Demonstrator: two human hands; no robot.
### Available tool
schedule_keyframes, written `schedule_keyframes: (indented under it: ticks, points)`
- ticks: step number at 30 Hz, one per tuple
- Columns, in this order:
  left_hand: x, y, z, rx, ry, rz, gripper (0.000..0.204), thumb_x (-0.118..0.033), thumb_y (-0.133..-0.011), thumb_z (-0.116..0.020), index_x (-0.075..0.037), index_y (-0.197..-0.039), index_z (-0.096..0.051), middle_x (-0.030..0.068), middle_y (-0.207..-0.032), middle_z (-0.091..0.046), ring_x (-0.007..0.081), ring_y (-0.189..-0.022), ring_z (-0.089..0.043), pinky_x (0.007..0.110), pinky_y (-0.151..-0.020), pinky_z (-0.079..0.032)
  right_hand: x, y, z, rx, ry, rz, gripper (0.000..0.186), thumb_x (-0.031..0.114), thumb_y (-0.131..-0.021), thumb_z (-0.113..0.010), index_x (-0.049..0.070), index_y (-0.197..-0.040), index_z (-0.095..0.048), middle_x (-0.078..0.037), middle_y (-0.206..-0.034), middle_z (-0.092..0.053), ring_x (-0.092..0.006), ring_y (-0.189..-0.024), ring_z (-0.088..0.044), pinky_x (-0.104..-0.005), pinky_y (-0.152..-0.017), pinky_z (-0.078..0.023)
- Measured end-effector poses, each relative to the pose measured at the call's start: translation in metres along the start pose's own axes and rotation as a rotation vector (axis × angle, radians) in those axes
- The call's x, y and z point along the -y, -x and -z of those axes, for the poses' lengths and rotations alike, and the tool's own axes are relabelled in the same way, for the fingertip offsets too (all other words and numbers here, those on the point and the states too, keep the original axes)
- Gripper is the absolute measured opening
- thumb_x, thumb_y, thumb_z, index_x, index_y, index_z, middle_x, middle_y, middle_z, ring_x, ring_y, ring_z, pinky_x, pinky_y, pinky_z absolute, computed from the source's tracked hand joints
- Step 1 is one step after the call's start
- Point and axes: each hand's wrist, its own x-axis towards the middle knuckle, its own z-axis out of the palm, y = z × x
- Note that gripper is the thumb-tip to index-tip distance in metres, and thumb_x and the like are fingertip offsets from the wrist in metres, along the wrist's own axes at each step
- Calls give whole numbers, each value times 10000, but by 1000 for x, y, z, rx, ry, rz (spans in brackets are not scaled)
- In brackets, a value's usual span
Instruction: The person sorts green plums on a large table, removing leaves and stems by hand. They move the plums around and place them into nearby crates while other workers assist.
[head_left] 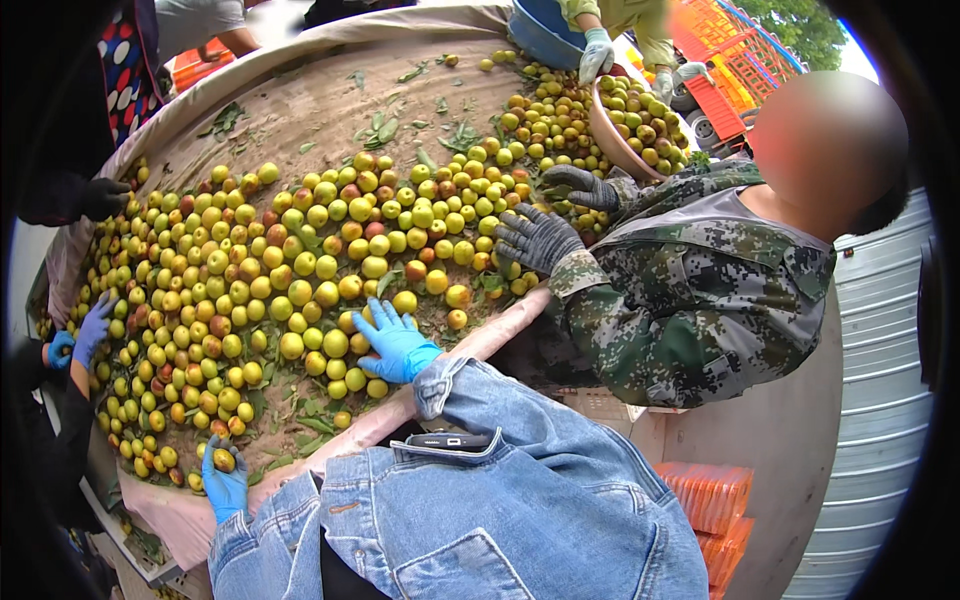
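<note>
Small round plum-like fruits (pixel 326 266), yellow-green with reddish patches, lie spread over a cloth-covered sorting table (pixel 290 115). At the near left edge my left hand (pixel 226 486), in a blue glove, has its fingers curled round one yellow-red fruit (pixel 223 461). Farther right, my right hand (pixel 396 346), gloved in blue too, rests with fingers spread against the near edge of the fruit, holding none that I can see. Several fruits (pixel 345 378) lie just left of its palm, and green leaves (pixel 318 420) are scattered on the cloth between my hands.
A padded cloth rim (pixel 500 325) borders the table. To my right, a co-worker in a camouflage jacket (pixel 690 290) reaches over the fruit with grey gloves (pixel 540 238). Another person tips a fruit-filled basin (pixel 612 135) beside a blue tub (pixel 545 35). More gloved hands (pixel 93 325) work at left.
</note>
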Motion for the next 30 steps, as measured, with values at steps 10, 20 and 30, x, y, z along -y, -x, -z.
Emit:
schedule_keyframes:
  ticks: [10, 20, 30]
  points:
    - [37, 11, -69, -64, -93, 135, 221, -204, -860, -587, -96, -1052, -605, 10, -932, -604, 133, -738, -549, 273, -639, -468, -129, 4, 70, -210, -49, -746, 799, 598, -835, -448, 219, -1466, -137, -192, -1506, 108, -337, -1399, 91, -676, -1017, -91]
    - [41, 19, -73, -54, -177, 169, 272, -261, -888, -567, -127, -1125, -568, 11, -1010, -592, 144, -793, -571, 291, -678, -499, -72, 8, 126, -424, -21, -43, 545, 347, -826, -607, 163, -1311, -437, -213, -1369, -369, -393, -1226, -397, -418, -1021, -351]
    - [74, -3, -74, 146, -408, 110, 385, -263, -868, -598, -123, -1210, -488, 3, -1033, -546, 128, -862, -548, 278, -679, -459, -117, -48, 163, -509, -11, -337, 662, 407, -803, -605, 259, -1382, -322, -170, -1474, -195, -397, -1358, -172, -603, -1043, -201]
